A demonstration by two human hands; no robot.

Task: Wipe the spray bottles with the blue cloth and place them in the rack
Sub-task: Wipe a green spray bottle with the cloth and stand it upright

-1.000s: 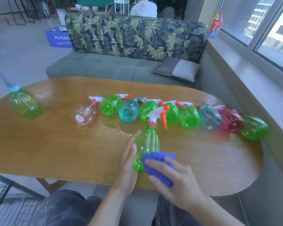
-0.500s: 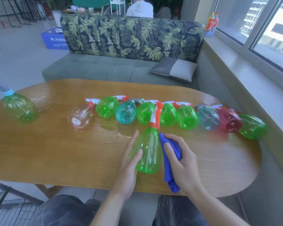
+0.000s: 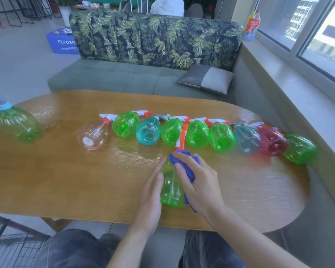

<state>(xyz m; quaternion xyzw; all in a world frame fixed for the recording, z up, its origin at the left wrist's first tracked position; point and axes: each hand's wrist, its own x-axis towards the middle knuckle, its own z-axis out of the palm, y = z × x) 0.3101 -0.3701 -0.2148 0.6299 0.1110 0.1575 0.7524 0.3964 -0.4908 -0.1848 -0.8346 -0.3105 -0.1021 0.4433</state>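
Note:
A green spray bottle [image 3: 170,192] with an orange and white nozzle lies on the wooden table [image 3: 66,175], nozzle pointing away from me. My left hand [image 3: 152,192] steadies its left side with straight fingers. My right hand [image 3: 197,182] holds the blue cloth [image 3: 189,172] and presses it on the bottle's upper part near the neck. Behind them several spray bottles lie in a row: a clear pink one [image 3: 92,135], green ones [image 3: 125,123], teal ones [image 3: 148,130], a red one [image 3: 272,142]. A black wire rack [image 3: 12,246] shows at the lower left.
A separate green bottle [image 3: 19,123] with a light blue cap lies at the table's far left. Small crumbs [image 3: 147,159] dot the wood. A grey sofa [image 3: 124,78] with a leaf-print back stands behind the table, a window ledge [image 3: 298,89] to the right.
My right hand with the cloth slid up the bottle from its right side toward the neck. The left hand stays against the bottle's left side.

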